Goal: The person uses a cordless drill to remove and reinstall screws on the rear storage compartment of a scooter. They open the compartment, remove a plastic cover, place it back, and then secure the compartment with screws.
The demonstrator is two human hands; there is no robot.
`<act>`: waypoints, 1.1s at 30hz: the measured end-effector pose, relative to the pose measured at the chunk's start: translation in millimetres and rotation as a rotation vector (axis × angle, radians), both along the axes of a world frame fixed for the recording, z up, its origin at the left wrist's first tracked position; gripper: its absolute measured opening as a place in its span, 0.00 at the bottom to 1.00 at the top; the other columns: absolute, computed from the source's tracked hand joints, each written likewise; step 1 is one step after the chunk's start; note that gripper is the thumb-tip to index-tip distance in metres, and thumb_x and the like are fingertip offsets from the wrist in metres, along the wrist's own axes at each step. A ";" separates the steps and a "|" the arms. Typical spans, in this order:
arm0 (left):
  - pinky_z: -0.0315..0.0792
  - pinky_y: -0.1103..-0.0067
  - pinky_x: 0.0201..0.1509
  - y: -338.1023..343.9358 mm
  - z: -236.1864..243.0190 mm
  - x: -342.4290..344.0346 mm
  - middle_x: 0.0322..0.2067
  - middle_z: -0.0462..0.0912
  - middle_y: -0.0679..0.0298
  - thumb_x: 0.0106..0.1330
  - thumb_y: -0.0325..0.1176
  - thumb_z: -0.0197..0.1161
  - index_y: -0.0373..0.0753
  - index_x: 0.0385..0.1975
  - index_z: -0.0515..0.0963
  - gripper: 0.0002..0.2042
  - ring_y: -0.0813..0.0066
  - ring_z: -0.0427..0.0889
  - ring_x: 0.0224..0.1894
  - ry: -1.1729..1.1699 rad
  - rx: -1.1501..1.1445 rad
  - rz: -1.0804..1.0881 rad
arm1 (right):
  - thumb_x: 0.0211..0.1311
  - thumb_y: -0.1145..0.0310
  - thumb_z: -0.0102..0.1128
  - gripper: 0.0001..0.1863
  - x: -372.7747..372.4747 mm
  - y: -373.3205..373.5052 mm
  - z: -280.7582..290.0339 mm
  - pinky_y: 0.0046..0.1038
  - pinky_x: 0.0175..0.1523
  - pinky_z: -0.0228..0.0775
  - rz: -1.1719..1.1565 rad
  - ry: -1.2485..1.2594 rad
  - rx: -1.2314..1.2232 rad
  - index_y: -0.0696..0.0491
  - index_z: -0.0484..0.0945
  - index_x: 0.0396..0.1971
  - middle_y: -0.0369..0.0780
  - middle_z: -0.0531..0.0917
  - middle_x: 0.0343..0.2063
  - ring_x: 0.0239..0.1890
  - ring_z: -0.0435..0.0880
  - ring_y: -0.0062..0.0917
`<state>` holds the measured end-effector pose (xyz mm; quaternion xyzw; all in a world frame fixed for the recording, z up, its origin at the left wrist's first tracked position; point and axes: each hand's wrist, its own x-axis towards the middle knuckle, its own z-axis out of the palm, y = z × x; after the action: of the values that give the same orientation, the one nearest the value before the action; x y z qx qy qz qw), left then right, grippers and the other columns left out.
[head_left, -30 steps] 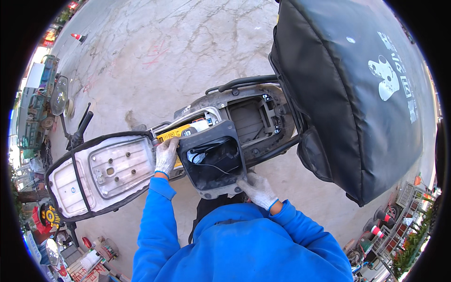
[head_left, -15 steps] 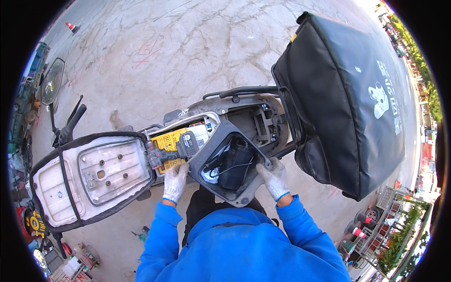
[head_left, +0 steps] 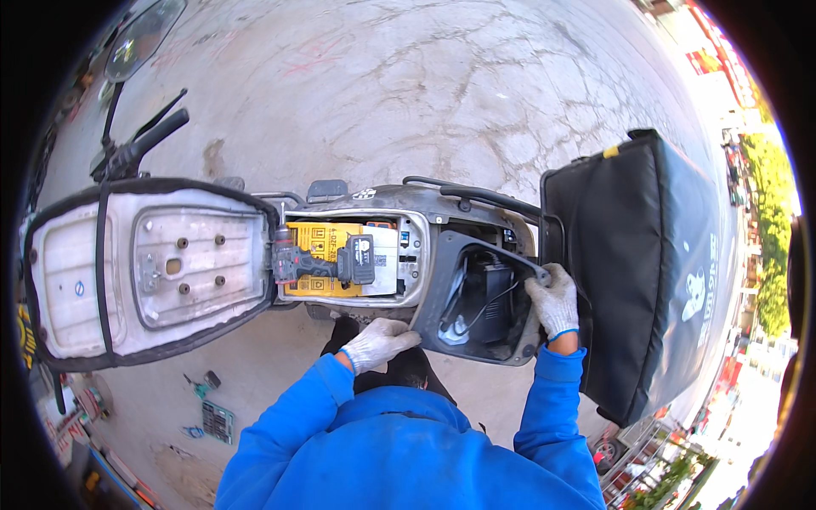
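Observation:
My left hand [head_left: 382,342], in a pale knit glove, grips the lower left corner of a black plastic storage tray [head_left: 432,304]. My right hand [head_left: 552,297], gloved alike, holds the tray's right edge. The tray sits over the scooter's rear opening, with a black boxy device [head_left: 489,299], cable and crumpled white material inside. To its left, a grey cordless drill [head_left: 297,263] lies across a yellow-labelled package [head_left: 330,234] in the scooter's compartment. The raised seat [head_left: 200,268] shows its white underside at the left.
A large black delivery bag [head_left: 612,272] stands on the rear rack at right. Handlebar [head_left: 144,140] and mirror [head_left: 143,38] are at upper left. On the concrete at lower left lie a green power tool [head_left: 204,387] and an open tool case [head_left: 218,422]. A metal cart stands at lower right.
The tray, held in both hands, has swung round and shifted right over the rear opening. My left hand has moved down and away from the yellow package. The whole view has turned.

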<state>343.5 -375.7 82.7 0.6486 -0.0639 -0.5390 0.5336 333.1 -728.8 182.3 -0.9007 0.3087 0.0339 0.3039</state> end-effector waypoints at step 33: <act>0.80 0.53 0.51 -63.7 -52.8 3.5 0.34 0.89 0.44 0.74 0.53 0.57 0.39 0.40 0.89 0.22 0.44 0.89 0.42 -0.370 0.420 0.096 | 0.63 0.58 0.71 0.22 39.6 -34.6 -131.8 0.41 0.59 0.80 0.258 0.048 -0.302 0.58 0.87 0.52 0.52 0.89 0.47 0.51 0.89 0.47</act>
<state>346.9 -439.4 29.9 0.8346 -0.0161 -0.3870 0.3917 372.7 -763.3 50.5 -0.9671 0.1994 0.0474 0.1509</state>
